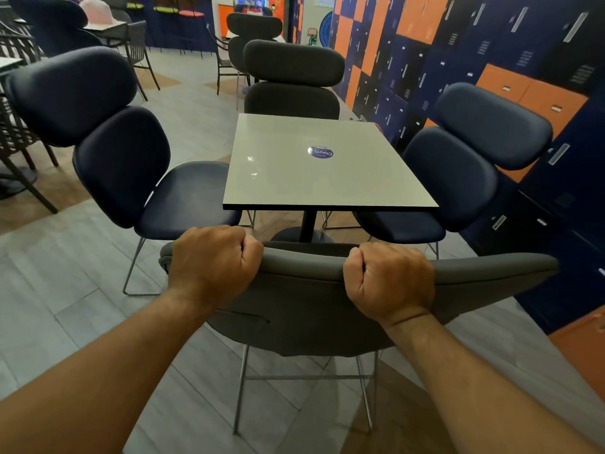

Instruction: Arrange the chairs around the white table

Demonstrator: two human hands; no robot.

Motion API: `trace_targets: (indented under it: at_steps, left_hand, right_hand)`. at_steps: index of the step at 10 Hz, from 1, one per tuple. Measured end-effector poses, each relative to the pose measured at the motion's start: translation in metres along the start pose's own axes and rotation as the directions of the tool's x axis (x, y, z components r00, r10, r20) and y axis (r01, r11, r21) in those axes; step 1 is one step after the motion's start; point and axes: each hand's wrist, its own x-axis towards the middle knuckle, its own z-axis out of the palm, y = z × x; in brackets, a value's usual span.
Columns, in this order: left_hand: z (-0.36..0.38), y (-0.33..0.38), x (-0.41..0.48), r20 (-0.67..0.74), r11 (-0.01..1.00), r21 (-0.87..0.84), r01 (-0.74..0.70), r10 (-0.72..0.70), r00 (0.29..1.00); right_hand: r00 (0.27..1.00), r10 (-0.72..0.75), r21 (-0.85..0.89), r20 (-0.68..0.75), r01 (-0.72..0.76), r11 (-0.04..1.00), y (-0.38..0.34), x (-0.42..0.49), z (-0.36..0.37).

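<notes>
A square white table (288, 178) with a blue round sticker stands in the middle on a black pedestal. A grey chair (304, 306) stands at its near side, back towards me. My left hand (212, 263) and my right hand (389, 280) both grip the top edge of its backrest. A navy chair (121, 158) sits at the table's left side, another navy chair (458, 172) at the right, and a dark grey chair (291, 80) at the far side, all facing the table.
A wall of blue and orange lockers (491, 60) runs close along the right, just behind the right chair. Black wire chairs (19, 142) and other tables stand at the left and in the back. Wood-look floor (65, 290) lies open at my left.
</notes>
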Motion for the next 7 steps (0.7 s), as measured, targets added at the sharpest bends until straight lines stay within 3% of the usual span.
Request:
trace_targets:
  at_steps: [4,6,7]
  left_hand:
    - [0.002,-0.011,0.002,0.101,0.998,-0.065,-0.022,0.028,0.995]
    - [0.004,-0.020,0.022,0.435,0.989,-0.126,-0.078,0.126,0.892]
    - [0.007,-0.017,0.045,0.521,0.971,-0.204,-0.121,0.212,0.827]
  right_hand:
    - [0.999,0.049,-0.044,0.022,-0.048,0.998,-0.006,-0.002,-0.002]
    - [0.987,0.127,-0.074,0.100,-0.120,0.990,-0.012,-0.007,-0.006]
    - [0.985,0.130,-0.036,0.113,-0.126,0.991,-0.010,0.000,-0.004]
